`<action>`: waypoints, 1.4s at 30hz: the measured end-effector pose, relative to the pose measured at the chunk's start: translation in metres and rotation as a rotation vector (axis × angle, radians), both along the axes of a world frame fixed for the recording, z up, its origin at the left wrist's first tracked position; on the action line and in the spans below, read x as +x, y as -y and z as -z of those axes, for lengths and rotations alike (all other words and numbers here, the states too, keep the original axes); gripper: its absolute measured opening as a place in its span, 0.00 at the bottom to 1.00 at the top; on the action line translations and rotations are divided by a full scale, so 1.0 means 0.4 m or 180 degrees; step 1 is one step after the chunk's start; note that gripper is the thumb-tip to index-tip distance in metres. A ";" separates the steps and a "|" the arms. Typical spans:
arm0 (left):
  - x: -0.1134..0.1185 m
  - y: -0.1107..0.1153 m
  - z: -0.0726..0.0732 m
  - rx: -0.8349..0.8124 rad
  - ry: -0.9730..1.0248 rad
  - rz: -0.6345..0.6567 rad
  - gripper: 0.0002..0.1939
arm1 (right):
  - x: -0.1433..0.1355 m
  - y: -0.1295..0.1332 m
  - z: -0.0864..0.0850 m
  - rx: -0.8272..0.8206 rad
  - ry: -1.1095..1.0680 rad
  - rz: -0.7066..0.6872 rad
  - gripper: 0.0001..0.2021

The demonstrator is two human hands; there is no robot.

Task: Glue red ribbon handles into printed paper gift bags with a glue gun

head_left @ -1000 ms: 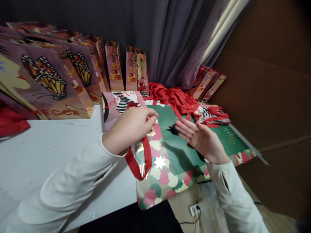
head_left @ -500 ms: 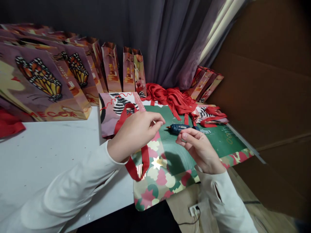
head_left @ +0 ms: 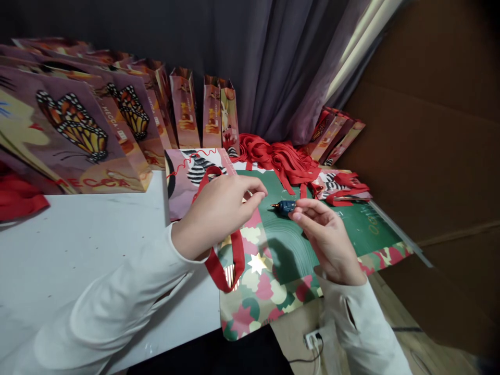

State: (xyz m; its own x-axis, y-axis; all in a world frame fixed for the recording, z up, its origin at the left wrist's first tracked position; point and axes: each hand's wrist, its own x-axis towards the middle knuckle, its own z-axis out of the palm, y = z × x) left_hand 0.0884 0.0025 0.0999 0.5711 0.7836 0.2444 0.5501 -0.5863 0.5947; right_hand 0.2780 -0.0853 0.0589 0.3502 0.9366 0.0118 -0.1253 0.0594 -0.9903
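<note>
My left hand [head_left: 228,208] hovers over the near edge of a pink paper bag with zebra print [head_left: 180,195]. Its thumb and fingertips are drawn together, and whatever may lie between them is too small to tell. A red ribbon handle [head_left: 237,255] loops out below that wrist. My right hand [head_left: 322,232] is beside a dark blue glue gun [head_left: 284,207], its fingertips overlapping the gun's body. Its fingers are curled in towards the thumb; whether they touch the gun is unclear. The gun's copper tip points left, towards my left hand, above a green mat [head_left: 297,239].
Printed bags [head_left: 74,130] stand along the back left, more bags [head_left: 336,135] at the back right. Red ribbons [head_left: 281,159] are heaped behind the mat, beside a flat bag with ribbon [head_left: 344,187]. A large cardboard panel [head_left: 437,156] borders the right side.
My right hand has moved slightly up and right, and its fingertips now overlap the glue gun's body. My left hand stays almost in place while the view has shifted a little.
</note>
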 end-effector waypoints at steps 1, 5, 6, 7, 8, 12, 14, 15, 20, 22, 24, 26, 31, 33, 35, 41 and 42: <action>-0.002 0.000 -0.002 0.0000 -0.0010 -0.0020 0.12 | -0.001 0.000 0.000 0.0002 0.0030 0.0004 0.14; -0.010 -0.001 -0.008 0.0019 -0.0004 -0.0021 0.11 | -0.005 0.001 0.001 0.0044 0.0029 -0.0024 0.14; -0.011 -0.002 -0.009 0.0034 0.0006 -0.0011 0.11 | -0.006 0.001 0.002 0.0059 0.0017 -0.0026 0.14; -0.012 -0.002 -0.009 0.0052 0.0019 -0.0001 0.11 | -0.007 0.001 0.003 0.0068 0.0009 -0.0019 0.14; -0.013 -0.002 -0.010 0.0067 0.0022 0.0011 0.12 | -0.008 0.000 0.005 0.0071 0.0005 -0.0002 0.14; -0.013 -0.001 -0.014 0.0099 -0.0016 0.0026 0.12 | -0.013 -0.005 0.011 0.0092 -0.0038 0.0082 0.12; -0.012 0.000 -0.016 0.0113 -0.0031 0.0027 0.12 | -0.014 -0.008 0.013 0.0110 -0.0071 0.0113 0.11; -0.012 0.000 -0.016 0.0122 -0.0032 0.0031 0.12 | -0.014 -0.009 0.014 0.0118 -0.0086 0.0122 0.10; -0.015 0.000 -0.015 0.0142 -0.0115 0.0042 0.12 | -0.014 -0.016 0.023 0.0253 -0.0018 0.0046 0.10; -0.016 0.000 -0.013 0.0185 -0.0159 0.0059 0.13 | -0.015 -0.022 0.031 0.0355 0.0323 0.0143 0.10; -0.017 0.000 -0.012 0.0224 -0.0201 0.0078 0.13 | -0.012 -0.029 0.041 0.0441 0.0722 0.0366 0.10; -0.018 0.000 -0.013 0.0243 -0.0252 0.0088 0.13 | -0.005 -0.036 0.052 0.0428 0.0863 0.0485 0.11; -0.021 0.000 -0.018 0.0332 -0.0323 0.0097 0.14 | 0.019 -0.049 0.072 0.0190 0.0498 0.0248 0.17; -0.023 -0.001 -0.017 0.0350 -0.0313 0.0114 0.14 | 0.023 -0.049 0.073 0.0140 0.0232 0.0029 0.21; -0.023 -0.002 -0.015 0.0363 -0.0304 0.0117 0.14 | 0.022 -0.046 0.069 0.0040 -0.0147 -0.0242 0.22; -0.022 -0.005 -0.013 0.0440 -0.0398 0.0043 0.16 | 0.018 -0.024 0.042 -0.0116 -0.0709 -0.0811 0.23; -0.021 -0.004 -0.014 0.0445 -0.0390 0.0020 0.17 | 0.018 -0.019 0.037 -0.0105 -0.0749 -0.0899 0.24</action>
State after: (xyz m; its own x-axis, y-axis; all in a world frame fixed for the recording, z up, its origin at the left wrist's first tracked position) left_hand 0.0799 0.0041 0.1054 0.6081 0.7433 0.2789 0.6094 -0.6622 0.4360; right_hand 0.2851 -0.0778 0.0440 0.0673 0.9953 -0.0701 -0.3568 -0.0416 -0.9333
